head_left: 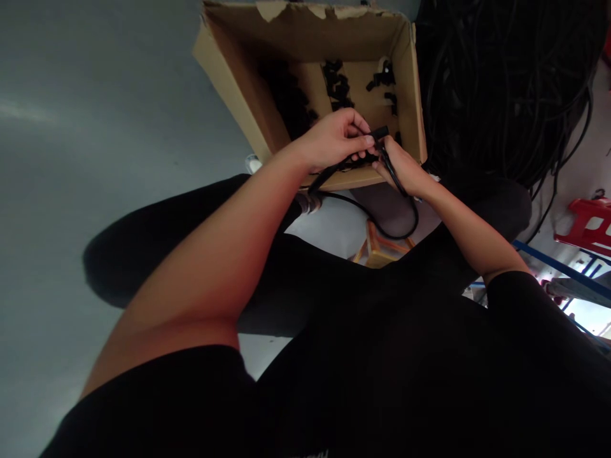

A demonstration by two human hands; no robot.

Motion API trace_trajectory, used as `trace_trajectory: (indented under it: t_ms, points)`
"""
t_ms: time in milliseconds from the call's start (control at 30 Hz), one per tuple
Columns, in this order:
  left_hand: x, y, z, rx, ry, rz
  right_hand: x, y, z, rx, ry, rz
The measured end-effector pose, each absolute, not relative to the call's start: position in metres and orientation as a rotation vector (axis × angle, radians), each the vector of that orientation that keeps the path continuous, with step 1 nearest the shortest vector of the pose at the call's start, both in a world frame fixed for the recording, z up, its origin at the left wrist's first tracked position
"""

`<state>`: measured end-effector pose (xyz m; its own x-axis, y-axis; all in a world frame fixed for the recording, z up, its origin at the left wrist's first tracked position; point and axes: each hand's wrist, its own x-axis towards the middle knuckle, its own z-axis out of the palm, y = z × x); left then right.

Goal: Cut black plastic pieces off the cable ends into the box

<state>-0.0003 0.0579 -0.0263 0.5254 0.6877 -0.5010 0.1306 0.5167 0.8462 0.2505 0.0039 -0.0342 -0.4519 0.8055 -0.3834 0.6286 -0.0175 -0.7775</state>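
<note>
Left grip (344, 135) pinched a black cable (391, 168) near its thick end, over the near side of an open cardboard box (296, 35) holding small black pieces (337, 84). Right grip (405, 168), just beside it, curled around the same cable, whose loop hung below. Farther right lay a heap of black cables (501, 89), then a red plastic stool (580, 226).

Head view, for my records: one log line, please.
left hand, right hand: holding black cable | nearby: cardboard box with black pieces inside

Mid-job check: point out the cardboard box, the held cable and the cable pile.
Cardboard box (310, 38), head view: far inner wall.
Held cable (393, 170), head view: descending stretch at right.
Cable pile (501, 89), head view: middle of the heap.
</note>
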Motion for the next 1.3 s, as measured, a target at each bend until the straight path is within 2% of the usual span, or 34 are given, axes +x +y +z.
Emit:
trace_trajectory:
  t_ms: [700, 1100, 1300]
  points:
    - [0.013, 0.053, -0.021, 1.008, 1.048, 0.451, 0.253, -0.001, -0.054, -1.496, -2.041, 1.493]
    - [0.005, 0.057, -0.029, 1.073, 1.164, 0.419, 0.253, -0.004, -0.041, -1.613, -2.073, 1.422]
    - [0.005, 0.054, -0.026, 1.025, 1.010, 0.379, 0.256, -0.002, -0.055, -1.511, -2.151, 1.377]
